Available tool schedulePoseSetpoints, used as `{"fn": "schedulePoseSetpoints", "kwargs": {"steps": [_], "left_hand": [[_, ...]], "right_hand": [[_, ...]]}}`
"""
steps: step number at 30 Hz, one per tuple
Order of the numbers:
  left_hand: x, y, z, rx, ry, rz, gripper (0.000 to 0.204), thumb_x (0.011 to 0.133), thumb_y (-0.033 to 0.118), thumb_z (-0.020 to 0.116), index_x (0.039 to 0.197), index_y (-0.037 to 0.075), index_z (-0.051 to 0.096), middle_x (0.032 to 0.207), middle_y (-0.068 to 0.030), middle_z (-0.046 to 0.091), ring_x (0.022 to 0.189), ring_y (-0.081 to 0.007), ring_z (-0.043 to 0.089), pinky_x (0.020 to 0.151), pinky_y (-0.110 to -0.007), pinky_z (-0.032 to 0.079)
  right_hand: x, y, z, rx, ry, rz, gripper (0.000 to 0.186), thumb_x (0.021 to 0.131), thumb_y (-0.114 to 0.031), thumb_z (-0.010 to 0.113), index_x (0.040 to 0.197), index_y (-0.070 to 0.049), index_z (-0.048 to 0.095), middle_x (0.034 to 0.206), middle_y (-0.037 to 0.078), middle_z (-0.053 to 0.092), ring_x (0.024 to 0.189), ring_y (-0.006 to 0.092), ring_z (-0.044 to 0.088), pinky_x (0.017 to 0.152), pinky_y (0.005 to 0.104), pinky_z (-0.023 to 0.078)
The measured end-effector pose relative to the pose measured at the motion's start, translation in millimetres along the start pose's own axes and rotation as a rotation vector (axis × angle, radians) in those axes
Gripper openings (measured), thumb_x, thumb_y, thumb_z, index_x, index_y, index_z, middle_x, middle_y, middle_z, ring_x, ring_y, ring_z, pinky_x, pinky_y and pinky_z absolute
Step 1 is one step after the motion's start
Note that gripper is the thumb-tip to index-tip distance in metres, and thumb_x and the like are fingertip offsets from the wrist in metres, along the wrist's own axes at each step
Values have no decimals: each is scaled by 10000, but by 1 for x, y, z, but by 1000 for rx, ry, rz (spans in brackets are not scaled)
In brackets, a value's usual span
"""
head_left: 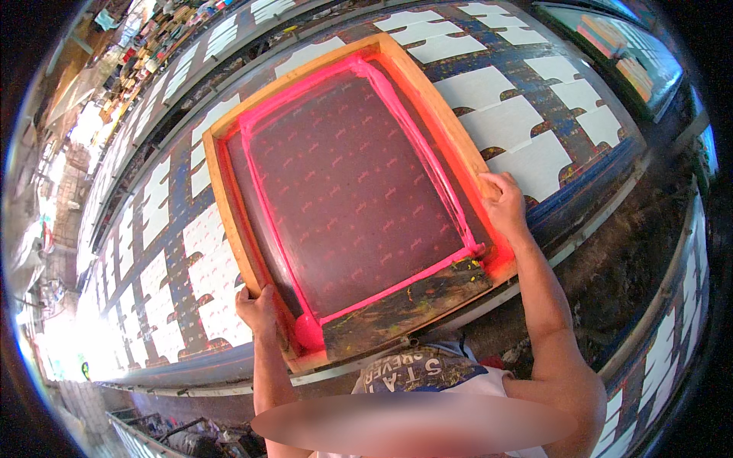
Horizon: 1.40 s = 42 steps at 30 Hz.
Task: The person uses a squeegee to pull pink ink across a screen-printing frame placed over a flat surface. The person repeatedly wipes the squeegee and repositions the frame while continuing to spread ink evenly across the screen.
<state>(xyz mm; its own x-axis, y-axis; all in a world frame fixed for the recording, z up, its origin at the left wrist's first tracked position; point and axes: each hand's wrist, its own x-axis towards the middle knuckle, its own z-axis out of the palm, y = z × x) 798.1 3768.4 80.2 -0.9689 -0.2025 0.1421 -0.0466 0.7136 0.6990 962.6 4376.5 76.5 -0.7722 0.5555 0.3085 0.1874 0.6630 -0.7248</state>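
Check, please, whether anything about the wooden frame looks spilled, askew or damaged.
Pink smears, probably ink, run unevenly around the dark mesh, with a blob at its near left corner. The dark strip below has yellow splotches. This may be ordinary use; the frame shows no clear break.

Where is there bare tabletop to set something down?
Slim dark strips of table between the columns of white pieces, right of the wooden frame and left of it. Crowded: the pieces' rows, and where left hand and right hand grip the frame.
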Motion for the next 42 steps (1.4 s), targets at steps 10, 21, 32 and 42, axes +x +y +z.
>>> {"fn": "schedulePoseSetpoints", "kwargs": {"steps": [10, 21, 32, 42], "left_hand": [[6, -5, 7, 75, -40, -26, 386, 764, 211, 949, 989, -70, 811, 939, -170, 737, 828, -291, 714, 807, -454, 579], [9, -16, 21, 180, -94, -50, 539, 789, 358, 943, 1085, -66, 793, 1050, -262, 751, 1007, -485, 730, 933, -563, 583], [-3, 14, 17, 81, -28, -50, 655, 905, 322, 850, 1441, -27, 708, 1340, -296, 701, 1268, -495, 678, 1100, -570, 561], [-5, 15, 18, 58, -62, -3, 671, 951, 301, 817, 1503, -38, 644, 1379, -292, 669, 1330, -487, 634, 1129, -558, 542]], "right_hand": [[-2, -4, 1, -47, -17, 46, 567, 884, 3, 787, 1436, -94, 703, 1360, 179, 726, 1280, 439, 677, 1137, 516, 551], [-133, -144, -31, -125, -756, -571, 480, 904, -197, 863, 1373, -130, 784, 1467, 137, 700, 1389, 357, 645, 1171, 517, 529], [-144, -199, 34, -336, -588, -735, 401, 886, -106, 745, 1281, -78, 809, 1248, 130, 804, 1161, 338, 759, 1040, 483, 590], [-109, -233, 55, -535, -1046, -470, 382, 903, -157, 835, 1284, -134, 819, 1190, 143, 815, 1144, 385, 774, 994, 540, 606]]}}
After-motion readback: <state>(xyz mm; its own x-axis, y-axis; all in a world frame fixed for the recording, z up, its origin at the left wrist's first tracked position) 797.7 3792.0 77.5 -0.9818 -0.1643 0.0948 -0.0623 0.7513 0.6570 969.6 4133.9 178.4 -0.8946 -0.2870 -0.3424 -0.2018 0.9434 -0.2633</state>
